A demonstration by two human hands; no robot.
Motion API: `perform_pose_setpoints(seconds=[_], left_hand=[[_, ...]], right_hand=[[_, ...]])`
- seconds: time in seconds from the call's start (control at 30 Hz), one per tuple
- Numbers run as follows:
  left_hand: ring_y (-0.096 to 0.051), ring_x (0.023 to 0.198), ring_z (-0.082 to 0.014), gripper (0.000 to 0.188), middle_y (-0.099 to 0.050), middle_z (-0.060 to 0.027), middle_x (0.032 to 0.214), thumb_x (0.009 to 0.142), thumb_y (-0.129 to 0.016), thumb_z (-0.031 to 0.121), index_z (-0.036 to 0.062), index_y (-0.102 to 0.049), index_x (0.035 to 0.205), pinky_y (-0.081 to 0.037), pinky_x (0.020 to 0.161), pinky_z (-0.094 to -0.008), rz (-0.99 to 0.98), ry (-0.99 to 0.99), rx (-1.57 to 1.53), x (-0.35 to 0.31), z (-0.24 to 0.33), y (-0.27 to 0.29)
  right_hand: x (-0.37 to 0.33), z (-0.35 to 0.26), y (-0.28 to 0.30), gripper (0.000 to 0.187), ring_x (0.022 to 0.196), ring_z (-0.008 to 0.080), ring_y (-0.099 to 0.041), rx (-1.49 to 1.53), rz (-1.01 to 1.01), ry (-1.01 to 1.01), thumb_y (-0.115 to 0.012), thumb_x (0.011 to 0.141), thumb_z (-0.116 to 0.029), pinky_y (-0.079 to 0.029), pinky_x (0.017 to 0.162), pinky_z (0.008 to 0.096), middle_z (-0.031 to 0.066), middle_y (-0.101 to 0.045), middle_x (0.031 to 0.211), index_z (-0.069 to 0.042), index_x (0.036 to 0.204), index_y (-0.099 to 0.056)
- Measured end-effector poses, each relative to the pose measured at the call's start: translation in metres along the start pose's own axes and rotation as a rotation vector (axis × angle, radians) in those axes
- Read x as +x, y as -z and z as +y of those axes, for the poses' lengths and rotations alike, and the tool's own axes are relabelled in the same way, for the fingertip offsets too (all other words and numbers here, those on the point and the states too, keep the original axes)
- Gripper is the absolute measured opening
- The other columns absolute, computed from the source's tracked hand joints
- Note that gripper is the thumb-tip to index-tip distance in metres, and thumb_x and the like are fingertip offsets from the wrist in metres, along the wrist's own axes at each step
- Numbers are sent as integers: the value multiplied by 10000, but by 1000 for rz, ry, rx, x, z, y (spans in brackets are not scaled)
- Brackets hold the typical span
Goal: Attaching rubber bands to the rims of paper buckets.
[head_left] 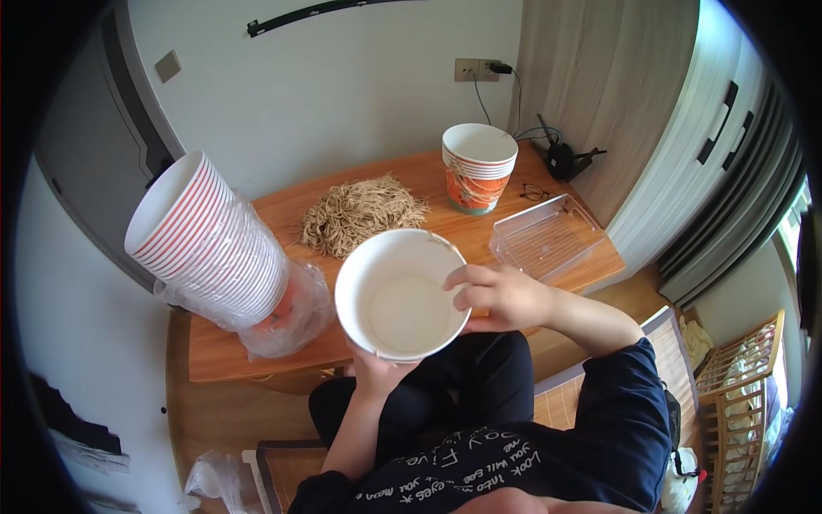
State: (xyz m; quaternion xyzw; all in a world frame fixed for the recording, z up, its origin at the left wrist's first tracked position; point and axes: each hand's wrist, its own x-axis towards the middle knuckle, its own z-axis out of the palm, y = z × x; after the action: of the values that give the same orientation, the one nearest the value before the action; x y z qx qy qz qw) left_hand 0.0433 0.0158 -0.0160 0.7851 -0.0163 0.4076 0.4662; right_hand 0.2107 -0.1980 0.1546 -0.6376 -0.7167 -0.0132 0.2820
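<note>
A large white paper bucket (409,315) is tilted toward me above the table's front edge and my lap; its plain inside and round bottom show. My left hand (383,370) grips it from below at its near side, with most of the fingers hidden behind it. At the right rim, my right hand (505,297) has curled fingers reaching over the edge to the inside while its lower part stays outside. A bit of tan strand lies along the far right rim. Just behind the bucket is a heap of tan paper strings (364,212).
Left, a tall stack of white paper buckets (214,248) leans in clear plastic wrap. Back right stand nested orange-and-white buckets (479,167) with strings on them. Nearby are a clear plastic tray (548,236), glasses (536,192) and a black router (561,159) on the wooden table (274,206).
</note>
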Motion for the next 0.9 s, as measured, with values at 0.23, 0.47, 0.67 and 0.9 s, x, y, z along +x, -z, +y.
perform_pose_setpoints(seconds=[0.23,0.47,0.67,0.9], left_hand=[[-414,1372,-449,1152,-245,-308,1559,799,-848,218,56,-9,1572,-354,1118,-553,95,-238,96,7,24,18],[-553,1184,-314,874,-438,-210,1422,829,-744,55,4,-205,1516,-462,970,-412,110,103,156,-60,-11,53],[-551,1157,-287,746,-485,-185,1368,852,-708,44,-20,-305,1476,-448,955,-381,200,223,329,-91,-13,75],[-542,1135,-271,704,-501,-172,1329,858,-705,60,-24,-337,1453,-447,937,-368,191,259,349,-96,-12,79]], right_hand=[[15,40,79,349,955,294,-626,-393,420,-172,-829,702,-15,-523,809,374,100,-594,981,-49,957,-593],[9,142,158,338,940,314,-633,-505,576,-521,-787,837,-230,-516,813,386,150,-626,1035,1,1005,-607],[5,184,158,366,966,337,-623,-483,464,-524,-772,842,-282,-507,831,398,159,-617,1058,0,1021,-623],[13,192,149,373,963,336,-621,-415,540,-529,-776,837,-290,-507,840,414,160,-618,1059,-6,1018,-615]])
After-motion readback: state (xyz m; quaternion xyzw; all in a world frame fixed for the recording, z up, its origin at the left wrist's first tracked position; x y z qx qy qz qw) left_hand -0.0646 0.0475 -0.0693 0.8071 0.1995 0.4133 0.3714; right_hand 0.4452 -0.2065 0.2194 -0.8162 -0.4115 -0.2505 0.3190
